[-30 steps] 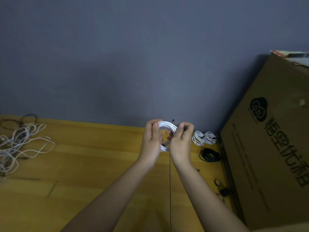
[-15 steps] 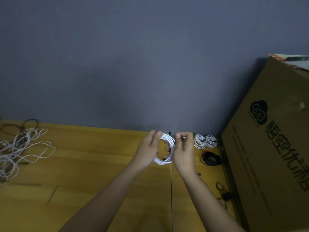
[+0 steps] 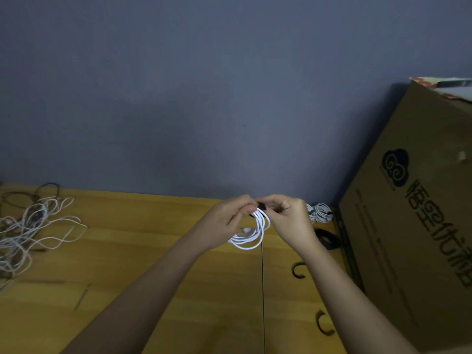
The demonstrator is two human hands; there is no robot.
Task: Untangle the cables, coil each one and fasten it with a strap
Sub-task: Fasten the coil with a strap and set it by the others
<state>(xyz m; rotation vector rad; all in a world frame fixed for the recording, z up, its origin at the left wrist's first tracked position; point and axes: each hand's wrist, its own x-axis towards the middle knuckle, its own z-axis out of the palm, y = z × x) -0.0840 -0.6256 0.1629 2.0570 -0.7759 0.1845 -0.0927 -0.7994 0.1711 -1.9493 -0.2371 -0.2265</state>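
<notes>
**Both hands pinching at the top of a white coil**

Held in the air above the wooden table, just in front of the grey wall: a white coiled cable, hanging down from the fingertips; left hand curled, thumb and forefinger pressed together on the coil's top edge; right hand likewise curled, fingertips pinching a small black strap where it meets the coil (how far the strap wraps round, impossible to tell); fingertips of the two hands almost touching.

Relative to the held coil: far to the left on the table, a loose tangle of white cables mixed with darker ones; just to the right, behind the right hand, finished white coils; below those, a black coil; nearer the camera, two spare straps curled open; at far right, a cardboard box.
</notes>
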